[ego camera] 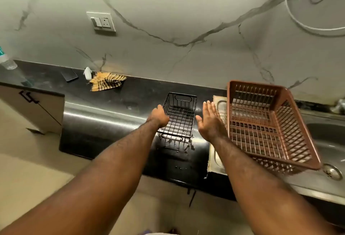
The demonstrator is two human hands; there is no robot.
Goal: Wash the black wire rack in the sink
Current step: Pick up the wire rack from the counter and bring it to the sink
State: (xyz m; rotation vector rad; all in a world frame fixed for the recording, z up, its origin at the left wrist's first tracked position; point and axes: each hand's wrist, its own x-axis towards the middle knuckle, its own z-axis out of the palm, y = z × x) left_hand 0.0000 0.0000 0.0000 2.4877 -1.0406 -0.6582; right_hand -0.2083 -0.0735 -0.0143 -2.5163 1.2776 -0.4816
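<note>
Head view, left grip point(158, 116) clasping black wire rack point(180, 117) rim, right grip point(210, 121) released beside it, bottle point(7, 61) label unreadable

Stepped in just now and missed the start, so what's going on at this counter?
A person is handling a black wire rack that sits upright on the dark counter, left of the sink. Their left hand grips its left rim. The right hand is open beside its right side, seemingly not touching. A brown plastic basket sits tilted over the sink's drainboard. The rack is not in the sink.
</note>
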